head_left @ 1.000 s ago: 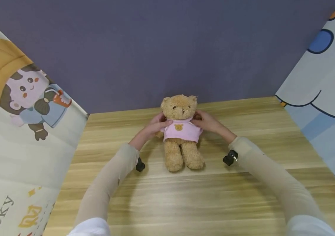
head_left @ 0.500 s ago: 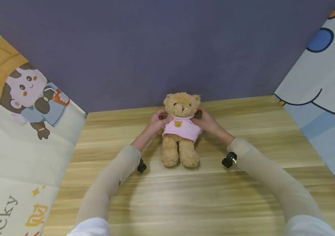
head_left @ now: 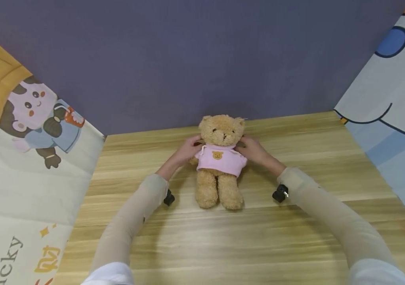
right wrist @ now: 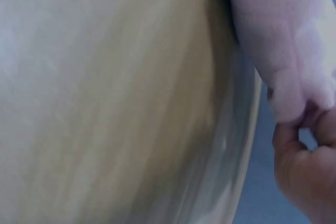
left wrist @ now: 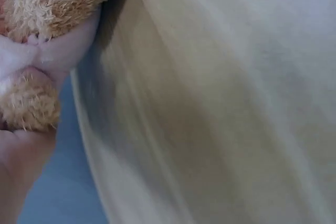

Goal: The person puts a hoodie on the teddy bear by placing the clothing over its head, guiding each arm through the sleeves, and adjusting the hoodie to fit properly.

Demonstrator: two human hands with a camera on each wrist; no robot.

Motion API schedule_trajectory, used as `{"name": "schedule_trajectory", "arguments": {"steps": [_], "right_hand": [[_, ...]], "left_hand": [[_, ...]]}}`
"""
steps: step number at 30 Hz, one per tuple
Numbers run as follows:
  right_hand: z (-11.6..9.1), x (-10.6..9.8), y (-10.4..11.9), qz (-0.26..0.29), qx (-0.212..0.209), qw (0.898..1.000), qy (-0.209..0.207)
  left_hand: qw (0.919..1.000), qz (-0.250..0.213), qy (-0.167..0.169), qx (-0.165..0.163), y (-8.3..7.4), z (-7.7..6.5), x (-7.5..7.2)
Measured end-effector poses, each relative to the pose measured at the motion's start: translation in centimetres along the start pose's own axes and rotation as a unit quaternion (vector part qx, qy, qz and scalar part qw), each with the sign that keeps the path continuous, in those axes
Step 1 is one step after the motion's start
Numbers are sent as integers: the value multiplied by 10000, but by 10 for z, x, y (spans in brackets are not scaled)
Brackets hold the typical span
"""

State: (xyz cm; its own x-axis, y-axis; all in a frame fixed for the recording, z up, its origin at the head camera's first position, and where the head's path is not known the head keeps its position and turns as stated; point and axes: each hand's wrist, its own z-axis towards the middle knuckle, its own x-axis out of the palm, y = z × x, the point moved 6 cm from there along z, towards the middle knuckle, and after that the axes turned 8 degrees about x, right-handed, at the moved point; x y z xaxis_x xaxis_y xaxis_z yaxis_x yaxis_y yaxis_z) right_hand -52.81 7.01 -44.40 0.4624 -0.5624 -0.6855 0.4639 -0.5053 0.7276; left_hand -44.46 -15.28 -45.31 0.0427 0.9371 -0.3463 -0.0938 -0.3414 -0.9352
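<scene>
A light brown teddy bear (head_left: 221, 132) in a pink shirt (head_left: 220, 164) faces the head camera, feet toward the person. At the bear's shoulder on the left side, the left hand (head_left: 184, 152) holds it, some fingers hidden behind the bear. In the left wrist view that hand (left wrist: 23, 156) lies against a furry arm (left wrist: 31, 103). On the other side the right hand (head_left: 254, 150) grips at the shoulder. The right wrist view has its thumb and a finger (right wrist: 287, 137) pinching the pink shirt (right wrist: 273, 35) near a sleeve.
Under the bear is a wood-grain table (head_left: 224, 245). A dark purple-grey wall (head_left: 202, 59) rises behind it. Cartoon-printed panels flank the table on the left (head_left: 27, 178) and right (head_left: 395, 158). Small black devices (head_left: 280, 193) sit at both wrists.
The bear has shifted slightly to the right, and its feet swung left. The left thumb, earlier lying over the shirt's collar, has drawn back to the shoulder. Both hands stay at the bear's sides.
</scene>
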Motion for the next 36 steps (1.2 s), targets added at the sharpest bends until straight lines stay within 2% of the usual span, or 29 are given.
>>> {"name": "schedule_trajectory", "arguments": {"steps": [3, 6, 9, 13, 16, 19, 22, 24, 27, 30, 34, 36], "right_hand": [[0, 1, 2, -376, -101, 9990, -200], [0, 1, 6, -478, -240, 9980, -338], [-1, 2, 7, -477, -269, 9982, -238], [-1, 1, 7, -322, -64, 9994, -104], [1, 0, 8, -292, 167, 9994, -91], [4, 2, 8, -460, 355, 9983, -77], [6, 4, 8, -615, 485, 9969, 52], [6, 4, 8, -517, 520, 9970, 237], [1, 2, 10, -47, 592, 9967, 554], [-10, -4, 13, 449, 551, 9957, 598], [-26, -11, 22, 573, 30, 9974, 426], [-34, -12, 27, 385, -271, 9981, 389]], "left_hand": [[9951, 872, 173, 434, -10, 7, 4], [9848, 1562, 195, 735, -16, 12, 3], [9834, 1637, 319, 713, -14, 12, 0], [9902, 1204, 528, 474, -11, 7, -6], [9882, 1312, 541, 582, -13, 8, -7], [9741, 1993, 102, 1062, -16, 11, -4], [9512, 2639, -753, 1412, -21, 9, 0], [9413, 2791, -1297, 1385, -23, 4, 1], [9342, 2910, -1677, 1205, -22, -2, 2], [9361, 2929, -1601, 1106, -21, -7, 2], [9532, 2472, -1264, 1194, -25, -16, 0], [9625, 2282, -852, 1196, -28, -23, 0]]}}
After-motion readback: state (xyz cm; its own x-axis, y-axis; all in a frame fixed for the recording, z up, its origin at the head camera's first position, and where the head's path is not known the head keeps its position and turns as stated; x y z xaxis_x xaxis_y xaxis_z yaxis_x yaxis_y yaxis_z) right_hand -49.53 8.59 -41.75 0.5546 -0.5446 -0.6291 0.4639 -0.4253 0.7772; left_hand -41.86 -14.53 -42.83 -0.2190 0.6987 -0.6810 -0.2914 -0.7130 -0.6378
